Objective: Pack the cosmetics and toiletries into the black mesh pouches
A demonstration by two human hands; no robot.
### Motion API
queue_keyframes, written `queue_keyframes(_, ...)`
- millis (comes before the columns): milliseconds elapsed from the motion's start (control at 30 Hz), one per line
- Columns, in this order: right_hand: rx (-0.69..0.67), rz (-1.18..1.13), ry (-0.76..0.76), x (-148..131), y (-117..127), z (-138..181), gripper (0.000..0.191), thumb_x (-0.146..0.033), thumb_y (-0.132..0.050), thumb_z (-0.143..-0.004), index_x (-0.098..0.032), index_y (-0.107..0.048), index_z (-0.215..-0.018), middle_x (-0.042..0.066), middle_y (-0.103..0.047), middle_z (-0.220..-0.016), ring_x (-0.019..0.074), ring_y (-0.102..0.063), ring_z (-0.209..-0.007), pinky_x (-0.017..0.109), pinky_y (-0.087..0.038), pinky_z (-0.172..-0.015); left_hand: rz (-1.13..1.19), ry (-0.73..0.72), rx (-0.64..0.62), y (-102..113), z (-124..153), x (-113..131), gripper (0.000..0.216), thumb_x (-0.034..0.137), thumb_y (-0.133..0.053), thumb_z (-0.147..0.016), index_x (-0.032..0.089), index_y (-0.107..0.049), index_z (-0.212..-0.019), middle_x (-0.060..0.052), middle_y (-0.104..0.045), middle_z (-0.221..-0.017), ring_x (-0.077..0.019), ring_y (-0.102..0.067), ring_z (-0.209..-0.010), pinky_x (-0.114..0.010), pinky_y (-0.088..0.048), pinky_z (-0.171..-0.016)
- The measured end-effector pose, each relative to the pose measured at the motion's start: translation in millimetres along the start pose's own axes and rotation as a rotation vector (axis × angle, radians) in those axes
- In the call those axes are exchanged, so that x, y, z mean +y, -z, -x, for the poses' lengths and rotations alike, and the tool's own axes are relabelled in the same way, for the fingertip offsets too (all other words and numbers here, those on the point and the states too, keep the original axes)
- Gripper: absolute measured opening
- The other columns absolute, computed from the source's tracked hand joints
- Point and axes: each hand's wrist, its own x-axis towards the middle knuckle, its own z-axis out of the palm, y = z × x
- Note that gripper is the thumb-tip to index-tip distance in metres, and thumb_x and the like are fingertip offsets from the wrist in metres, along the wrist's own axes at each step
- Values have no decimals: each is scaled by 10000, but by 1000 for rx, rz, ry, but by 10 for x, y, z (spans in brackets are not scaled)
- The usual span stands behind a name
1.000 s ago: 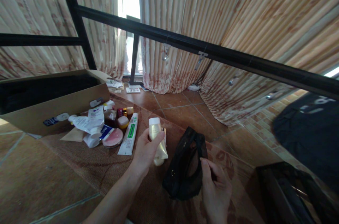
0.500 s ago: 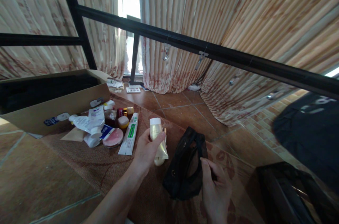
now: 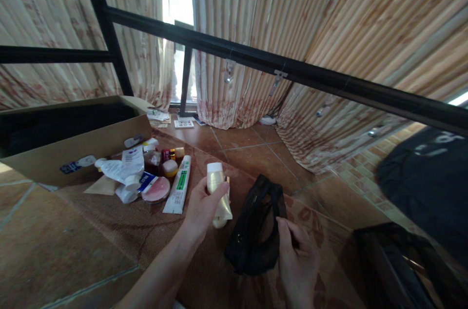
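Observation:
My left hand [image 3: 202, 206] is closed around a pale gold squeeze tube [image 3: 216, 187] with a white cap pointing away from me. Other small items sit under or behind that tube, partly hidden by it. To its right, a small black mesh pouch [image 3: 252, 236] lies with its mouth gaping. My right hand [image 3: 298, 255] pinches the pouch's right rim between thumb and fingers. Left of my left hand lies a white and green tube [image 3: 178, 187], beside a round pink compact [image 3: 157, 189] and a jumble of white tubes [image 3: 124, 170] and small bottles.
A cardboard box [image 3: 109, 148] with a dark interior stands at the left. The items lie on a brown mat [image 3: 146, 236] over floor tiles. A black bag [image 3: 398, 265] is at the lower right. A black metal rail [image 3: 234, 50] crosses before striped curtains [image 3: 234, 94].

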Motion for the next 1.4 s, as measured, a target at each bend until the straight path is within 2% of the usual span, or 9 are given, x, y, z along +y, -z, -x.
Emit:
queue_keyframes(333,-9,-2,20,9,4,4,282,-425,-590,-835,-181,-731,-844,74,-724,-880,222,-660,-847,319,-494,-739,16,9,16,-5,8,2,362,415,-771,-626,160,-610,-827,21,-613,-623,-124,-572,-484,-230,-451,-477)
queue_keyframes(633,-23,33,-24,35,9,-4,291,-445,-583,-831,-194,-732,-842,63,-723,-890,220,-658,-854,317,-489,-753,17,-1,-7,0,-19,-33,342,397,-750,-655,160,-604,-854,25,-611,-609,-124,-570,-476,-230,-459,-470)
queue_keyframes(1000,-23,20,-7,33,3,0,272,-426,-588,-841,-190,-723,-845,63,-717,-895,214,-651,-858,305,-478,-744,53,19,-11,-4,-7,-22,363,415,-756,-648,164,-603,-861,28,-612,-619,-124,-578,-480,-233,-470,-472)
queue_keyframes(1200,-10,21,24,28,7,-3,279,-434,-587,-835,-191,-725,-828,57,-720,-875,214,-656,-848,309,-477,-756,123,51,-62,-3,17,0,375,393,-750,-668,164,-615,-932,-4,-661,-724,-132,-610,-534,-244,-490,-513)
queue_keyframes(1400,-21,37,23,32,5,-8,257,-411,-590,-837,-194,-727,-841,56,-719,-891,212,-649,-870,299,-475,-759,148,53,-153,41,-3,1,420,283,-780,-630,155,-613,-994,-47,-699,-870,-136,-626,-604,-241,-491,-548)
